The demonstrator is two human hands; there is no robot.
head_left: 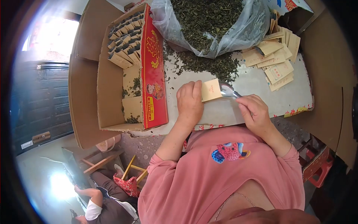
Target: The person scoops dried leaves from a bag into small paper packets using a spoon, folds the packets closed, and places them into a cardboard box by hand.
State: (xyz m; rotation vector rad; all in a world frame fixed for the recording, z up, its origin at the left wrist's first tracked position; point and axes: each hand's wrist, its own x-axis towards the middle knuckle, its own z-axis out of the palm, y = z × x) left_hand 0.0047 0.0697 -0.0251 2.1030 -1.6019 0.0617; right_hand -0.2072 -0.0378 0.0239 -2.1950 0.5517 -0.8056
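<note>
While the left hand (190,100) grasps a paper packet (211,90) near the leaf-filled plastic bag (241,37), the right hand (256,113) grips a metal spoon (226,89).

The packet (211,90) is buff with red print — the spoon (226,89) silver. The leaves (209,22) are dark green, the bag (255,30) whitish, see-through. The carton (153,76) is red with yellow motifs; the bench (223,109) pale grey — its edge patterned red and yellow.
</note>
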